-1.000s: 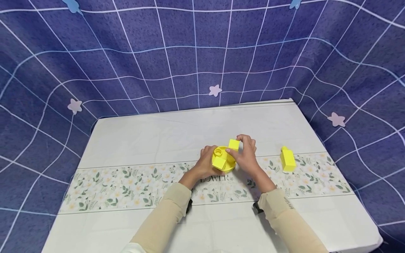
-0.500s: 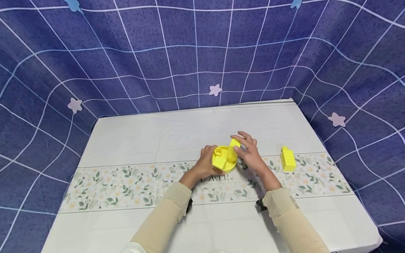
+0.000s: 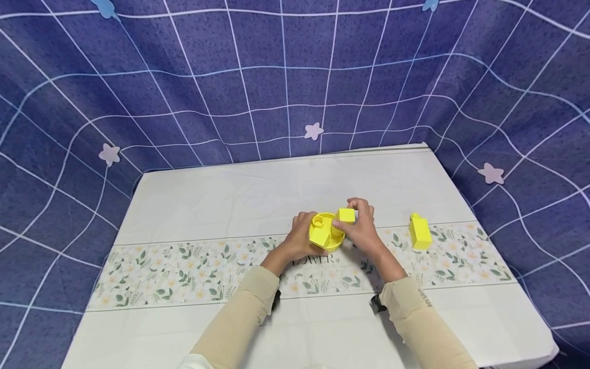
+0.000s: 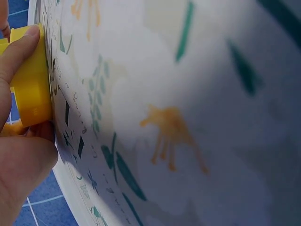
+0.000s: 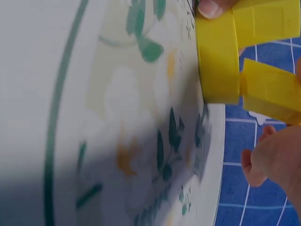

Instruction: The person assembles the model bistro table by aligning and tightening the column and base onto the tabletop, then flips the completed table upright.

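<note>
On the tabletop the left hand [image 3: 300,237] grips a round yellow base [image 5: 217,61] from its left side, its thumb against the wall in the left wrist view. From the base rise a short ring-shaped peg [image 3: 317,221] and a yellow block [image 3: 319,237] at the near left. The right hand [image 3: 362,228] pinches a second yellow block [image 3: 347,215] between thumb and fingers, over the base's right side. In the right wrist view this block leans, its narrow lower end right at the base. Fingers hide part of it.
Off to the right, a loose yellow block with a knob [image 3: 420,233] lies on the floral strip of the white table [image 3: 193,200]. A blue grid-patterned curtain [image 3: 258,87] surrounds the table's back and sides.
The right fingers lifted and spread, then bent back round the block. The block tilted and now sits slightly further right and nearer. The left hand and base stay put.
</note>
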`<state>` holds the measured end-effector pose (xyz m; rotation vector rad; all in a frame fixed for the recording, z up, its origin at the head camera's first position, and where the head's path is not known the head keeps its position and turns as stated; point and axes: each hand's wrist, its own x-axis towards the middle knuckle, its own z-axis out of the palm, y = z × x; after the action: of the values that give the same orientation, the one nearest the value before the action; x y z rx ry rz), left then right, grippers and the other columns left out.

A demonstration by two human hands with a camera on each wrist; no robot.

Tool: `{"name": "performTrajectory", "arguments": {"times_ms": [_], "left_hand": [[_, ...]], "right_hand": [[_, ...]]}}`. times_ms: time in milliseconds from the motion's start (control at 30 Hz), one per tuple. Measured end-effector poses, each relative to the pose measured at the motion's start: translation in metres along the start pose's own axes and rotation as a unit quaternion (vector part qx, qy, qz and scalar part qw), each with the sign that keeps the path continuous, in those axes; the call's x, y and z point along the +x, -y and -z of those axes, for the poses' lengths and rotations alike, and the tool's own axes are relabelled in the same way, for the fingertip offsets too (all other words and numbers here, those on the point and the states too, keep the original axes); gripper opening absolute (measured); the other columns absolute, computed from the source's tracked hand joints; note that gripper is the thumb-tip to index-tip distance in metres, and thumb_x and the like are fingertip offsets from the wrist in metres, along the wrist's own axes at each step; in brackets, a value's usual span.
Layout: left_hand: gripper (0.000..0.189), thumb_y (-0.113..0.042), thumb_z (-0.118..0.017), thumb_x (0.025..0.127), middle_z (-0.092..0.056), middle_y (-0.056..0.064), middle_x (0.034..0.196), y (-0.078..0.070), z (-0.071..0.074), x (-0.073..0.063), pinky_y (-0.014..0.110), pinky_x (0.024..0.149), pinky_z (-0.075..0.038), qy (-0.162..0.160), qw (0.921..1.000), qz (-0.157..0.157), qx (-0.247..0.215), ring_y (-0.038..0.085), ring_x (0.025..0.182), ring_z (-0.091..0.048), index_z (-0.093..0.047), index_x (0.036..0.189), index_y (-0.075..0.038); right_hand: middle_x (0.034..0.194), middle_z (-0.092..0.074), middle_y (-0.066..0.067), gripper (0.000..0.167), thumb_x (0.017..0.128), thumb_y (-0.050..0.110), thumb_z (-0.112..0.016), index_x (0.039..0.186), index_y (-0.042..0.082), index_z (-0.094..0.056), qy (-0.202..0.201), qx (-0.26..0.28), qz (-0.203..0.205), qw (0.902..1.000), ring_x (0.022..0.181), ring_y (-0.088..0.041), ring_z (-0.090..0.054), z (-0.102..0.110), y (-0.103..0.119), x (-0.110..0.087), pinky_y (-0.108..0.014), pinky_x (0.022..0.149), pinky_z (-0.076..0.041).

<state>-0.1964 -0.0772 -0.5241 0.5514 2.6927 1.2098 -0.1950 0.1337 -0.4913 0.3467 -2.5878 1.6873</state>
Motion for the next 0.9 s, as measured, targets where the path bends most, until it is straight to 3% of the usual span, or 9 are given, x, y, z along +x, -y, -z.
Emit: {"name": "performTrajectory", "arguments": {"times_ms": [133,200,333,433,600,767,900], "left_hand": [[0.1,-0.03,-0.094,0.057,-0.042,0.002,0.128,0.0,0.0,0.0,0.039,0.096,-0.033,0.003,1.0,0.003,-0.006,0.018,0.111,-0.031,-0.041,0.14,-0.018],[0.1,-0.029,-0.095,0.056,-0.042,0.002,0.128,0.0,0.0,0.0,0.039,0.097,-0.033,0.002,0.9999,0.003,-0.011,0.018,0.112,-0.031,-0.041,0.14,-0.018],[0.1,-0.029,-0.095,0.056,-0.043,0.001,0.129,0.0,0.0,0.001,0.039,0.097,-0.032,0.0,1.0,0.0,-0.009,0.018,0.113,-0.032,-0.041,0.14,-0.019],[0.1,-0.03,-0.094,0.057,-0.042,0.002,0.129,0.0,0.0,0.0,0.039,0.096,-0.032,0.003,1.0,0.0,-0.006,0.018,0.113,-0.031,-0.041,0.141,-0.018],[0.101,-0.031,-0.094,0.058,-0.041,0.002,0.129,0.0,0.0,-0.001,0.04,0.097,-0.033,0.008,0.9999,0.009,-0.008,0.018,0.113,-0.031,-0.04,0.141,-0.018],[0.102,-0.03,-0.095,0.056,-0.041,0.003,0.128,-0.003,0.001,-0.001,0.039,0.097,-0.034,0.005,0.9999,0.015,-0.006,0.019,0.112,-0.031,-0.04,0.141,-0.018],[0.103,-0.03,-0.095,0.055,-0.042,0.003,0.127,-0.003,0.001,0.0,0.038,0.095,-0.034,0.002,0.9999,0.01,-0.001,0.019,0.111,-0.031,-0.04,0.141,-0.016]], "right_hand": [[0.151,-0.022,-0.007,0.056,0.089,0.02,-0.07,0.138,0.02,-0.044,0.064,-0.004,0.012,0.9979,0.135,-0.03,-0.014,0.019,0.005,-0.004,-0.064,0.104,-0.018],[0.156,-0.017,-0.007,0.059,0.091,0.018,-0.067,0.145,0.021,-0.043,0.102,-0.002,0.028,0.9944,0.138,-0.032,-0.01,0.03,0.006,-0.003,-0.068,0.103,-0.017],[0.158,-0.017,-0.006,0.05,0.094,0.013,-0.061,0.142,0.017,-0.049,0.162,0.006,0.037,0.986,0.141,-0.032,-0.007,0.047,0.004,0.0,-0.069,0.103,-0.017],[0.158,-0.021,-0.007,0.044,0.094,0.01,-0.06,0.137,0.014,-0.054,0.181,0.006,0.033,0.983,0.14,-0.032,-0.009,0.05,0.002,0.001,-0.067,0.103,-0.019],[0.152,-0.031,-0.008,0.04,0.087,0.012,-0.07,0.125,0.014,-0.058,0.151,-0.019,0.022,0.9881,0.136,-0.033,-0.015,0.041,0.003,0.003,-0.067,0.102,-0.02],[0.142,-0.039,-0.01,0.044,0.08,0.023,-0.08,0.105,0.012,-0.046,0.096,-0.048,0.003,0.9942,0.128,-0.033,-0.023,0.022,0.008,0.001,-0.063,0.101,-0.02],[0.145,-0.036,-0.01,0.045,0.081,0.023,-0.079,0.11,0.013,-0.045,0.095,-0.055,0.006,0.994,0.128,-0.033,-0.022,0.015,0.01,-0.001,-0.062,0.102,-0.018]]}}
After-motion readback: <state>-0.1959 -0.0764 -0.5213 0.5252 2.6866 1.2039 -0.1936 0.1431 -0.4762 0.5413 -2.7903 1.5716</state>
